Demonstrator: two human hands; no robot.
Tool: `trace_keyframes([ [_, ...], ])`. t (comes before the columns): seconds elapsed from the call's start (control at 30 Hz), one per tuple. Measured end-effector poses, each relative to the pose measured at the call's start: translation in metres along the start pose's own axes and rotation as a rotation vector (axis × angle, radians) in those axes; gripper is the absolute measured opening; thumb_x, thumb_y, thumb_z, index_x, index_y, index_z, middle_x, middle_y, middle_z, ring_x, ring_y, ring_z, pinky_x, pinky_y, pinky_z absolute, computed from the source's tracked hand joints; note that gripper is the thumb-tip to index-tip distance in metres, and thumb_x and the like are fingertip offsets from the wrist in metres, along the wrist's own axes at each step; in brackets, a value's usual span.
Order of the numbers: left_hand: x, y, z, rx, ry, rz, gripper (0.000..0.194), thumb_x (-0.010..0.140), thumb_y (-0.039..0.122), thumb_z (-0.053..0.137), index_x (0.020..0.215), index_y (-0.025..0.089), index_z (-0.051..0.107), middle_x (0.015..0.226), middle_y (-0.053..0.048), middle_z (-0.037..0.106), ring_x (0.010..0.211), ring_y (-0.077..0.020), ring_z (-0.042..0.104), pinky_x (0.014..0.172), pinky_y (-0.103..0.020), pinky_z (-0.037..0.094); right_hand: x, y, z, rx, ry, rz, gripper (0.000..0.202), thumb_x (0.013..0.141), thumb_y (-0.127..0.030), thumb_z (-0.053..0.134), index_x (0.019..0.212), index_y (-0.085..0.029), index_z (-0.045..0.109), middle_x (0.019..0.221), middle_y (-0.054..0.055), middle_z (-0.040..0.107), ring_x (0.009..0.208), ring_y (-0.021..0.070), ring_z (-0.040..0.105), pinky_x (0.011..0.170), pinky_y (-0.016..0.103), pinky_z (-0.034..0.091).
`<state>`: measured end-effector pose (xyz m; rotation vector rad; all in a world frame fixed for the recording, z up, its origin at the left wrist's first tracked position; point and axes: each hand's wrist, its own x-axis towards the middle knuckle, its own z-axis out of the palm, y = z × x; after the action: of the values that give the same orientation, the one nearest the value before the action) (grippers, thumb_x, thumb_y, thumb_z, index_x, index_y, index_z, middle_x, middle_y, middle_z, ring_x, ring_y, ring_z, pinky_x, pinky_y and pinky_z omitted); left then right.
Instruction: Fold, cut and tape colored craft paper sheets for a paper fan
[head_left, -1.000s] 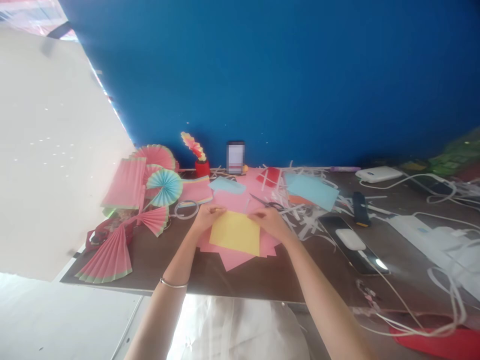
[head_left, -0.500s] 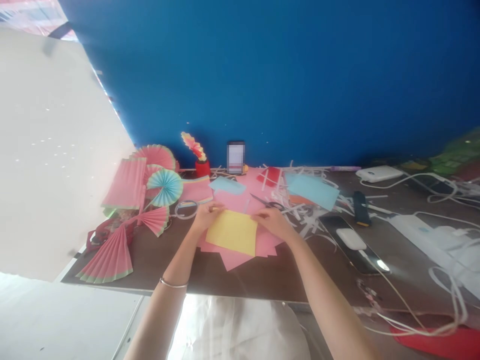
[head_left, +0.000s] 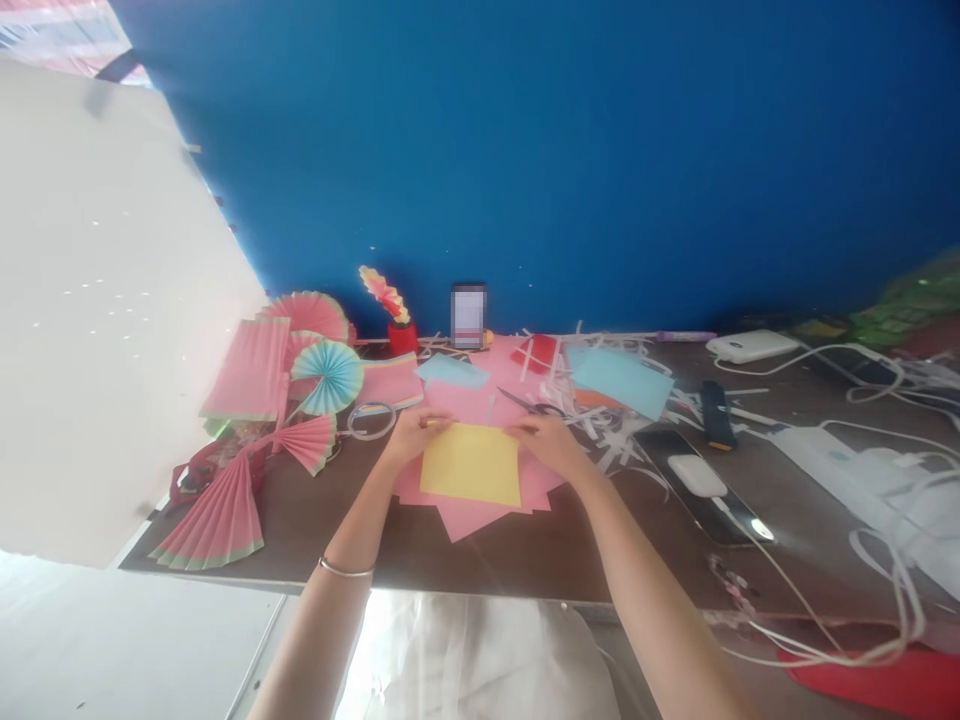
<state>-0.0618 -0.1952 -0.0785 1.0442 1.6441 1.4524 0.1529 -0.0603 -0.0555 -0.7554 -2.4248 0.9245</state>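
Note:
A sheet of yellow paper [head_left: 471, 465] lies over several pink sheets [head_left: 469, 522] near the table's front. My left hand [head_left: 412, 437] pinches its upper left corner, and my right hand [head_left: 549, 443] pinches the upper right one. Fingertips on both sides hide those corners. Just beyond the right hand rest dark scissors [head_left: 529, 402], partly open on the pink paper. Light blue sheets [head_left: 455, 371] lie behind the yellow one.
Pleated pink paper fans [head_left: 217, 515] and a blue rosette [head_left: 328, 377] crowd the left side. White paper strips [head_left: 619, 440] are scattered on the right, beside a phone [head_left: 709, 500], cables and a white power strip [head_left: 832, 470]. A screen [head_left: 469, 315] stands against the blue wall.
The yellow sheet has turned slightly and shifted a little right, so its lower edge now runs nearly level. Both hands stay at its upper corners.

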Motion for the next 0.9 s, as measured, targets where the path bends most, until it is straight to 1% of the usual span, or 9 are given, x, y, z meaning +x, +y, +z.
trace_keyframes([
  [0.13,-0.004,0.003,-0.003,0.072,-0.114,0.040,0.037,0.066,0.041,0.070,0.091,0.015,0.072,0.093,-0.010,0.071,0.084,-0.0211,0.065,0.074,-0.030,0.050,0.000,0.000,0.002,-0.078,0.011,-0.077,0.022,0.082,-0.031,0.050,0.076,-0.023,0.071,0.087,0.001,0.072,0.080,0.0199,0.064,0.076,0.032,0.045],
  [0.2,-0.008,0.005,0.000,0.155,-0.173,0.066,0.032,0.069,0.041,0.067,0.089,0.016,0.072,0.094,-0.009,0.071,0.086,-0.0214,0.065,0.075,-0.030,0.049,-0.001,-0.002,0.004,-0.135,0.019,-0.120,0.023,0.082,-0.027,0.048,0.076,-0.024,0.070,0.086,0.002,0.072,0.080,0.0203,0.063,0.076,0.034,0.045],
  [0.27,-0.012,0.008,0.006,0.241,-0.197,0.100,0.028,0.072,0.040,0.064,0.085,0.018,0.073,0.091,-0.007,0.072,0.085,-0.0215,0.065,0.072,-0.029,0.049,-0.002,-0.005,0.005,-0.174,0.007,-0.153,0.025,0.084,-0.026,0.046,0.076,-0.024,0.070,0.085,0.002,0.072,0.080,0.0203,0.063,0.075,0.034,0.044],
  [0.4,-0.015,0.008,0.014,0.315,-0.159,0.166,0.024,0.075,0.038,0.059,0.078,0.018,0.073,0.084,-0.005,0.072,0.080,-0.0208,0.065,0.066,-0.027,0.049,-0.004,-0.014,0.006,-0.201,-0.028,-0.181,0.028,0.086,-0.027,0.044,0.076,-0.024,0.069,0.086,0.001,0.071,0.079,0.0191,0.062,0.073,0.032,0.044],
  [0.5,-0.013,0.006,0.013,0.309,-0.151,0.178,0.025,0.076,0.038,0.058,0.078,0.017,0.073,0.082,-0.006,0.072,0.078,-0.0209,0.065,0.065,-0.027,0.048,-0.004,-0.016,0.004,-0.198,0.001,-0.191,0.027,0.086,-0.027,0.044,0.076,-0.024,0.069,0.086,0.001,0.071,0.079,0.0190,0.062,0.076,0.033,0.043],
  [0.6,-0.011,0.006,0.011,0.300,-0.142,0.186,0.027,0.076,0.038,0.058,0.080,0.017,0.073,0.083,-0.006,0.072,0.078,-0.0212,0.065,0.066,-0.028,0.048,-0.003,-0.013,0.003,-0.197,0.043,-0.203,0.025,0.085,-0.026,0.045,0.077,-0.023,0.069,0.086,0.002,0.071,0.081,0.0197,0.062,0.080,0.034,0.042],
  [0.77,-0.012,0.006,0.010,0.239,-0.102,0.130,0.030,0.073,0.043,0.061,0.079,0.016,0.074,0.083,-0.006,0.072,0.078,-0.0218,0.065,0.064,-0.028,0.049,-0.001,-0.005,0.004,-0.171,0.057,-0.194,0.023,0.084,-0.027,0.047,0.077,-0.024,0.069,0.084,0.002,0.071,0.079,0.0196,0.062,0.079,0.034,0.043],
  [0.83,-0.011,0.006,0.010,0.198,-0.106,0.100,0.032,0.072,0.045,0.063,0.079,0.016,0.074,0.082,-0.006,0.072,0.077,-0.0220,0.065,0.063,-0.028,0.049,0.000,-0.005,0.004,-0.166,0.064,-0.186,0.023,0.084,-0.027,0.048,0.076,-0.024,0.069,0.084,0.002,0.071,0.078,0.0193,0.062,0.077,0.033,0.043],
  [0.9,-0.011,0.006,0.009,0.168,-0.119,0.090,0.033,0.070,0.046,0.064,0.079,0.016,0.074,0.079,-0.005,0.072,0.074,-0.0220,0.064,0.061,-0.028,0.049,-0.001,-0.006,0.003,-0.204,0.068,-0.208,0.024,0.085,-0.027,0.047,0.074,-0.024,0.068,0.082,0.002,0.071,0.078,0.0196,0.062,0.080,0.035,0.042],
])
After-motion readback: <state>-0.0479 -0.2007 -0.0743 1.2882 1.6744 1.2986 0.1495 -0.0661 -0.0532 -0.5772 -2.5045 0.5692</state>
